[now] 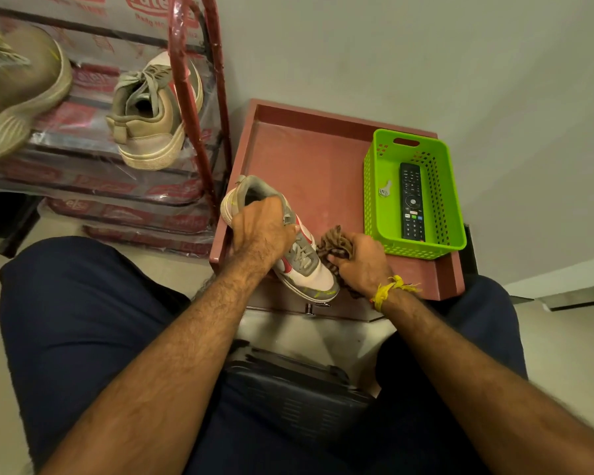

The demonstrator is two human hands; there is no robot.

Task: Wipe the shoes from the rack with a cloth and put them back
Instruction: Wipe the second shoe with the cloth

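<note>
Bare red surface is lying open across the far left of the table [299, 156], between the rack post [199, 108] and the green basket [415, 197]. The basket, holding a remote [411, 200], is blocking the table's right side. The raised rim is hemming the far edge, and the wall is closing in behind. On the rack, a beige shoe [151, 121] is sitting just beside the post.

Beige shoe [18, 87] on rack [192, 97]: cut off by left edge. White sneaker [309, 269]: middle hidden under left hand [261, 231]. Brown cloth [335, 243]: lower part hidden by right hand [364, 265]; small metal item [384, 189] in green basket [374, 200] too small to identify.
</note>
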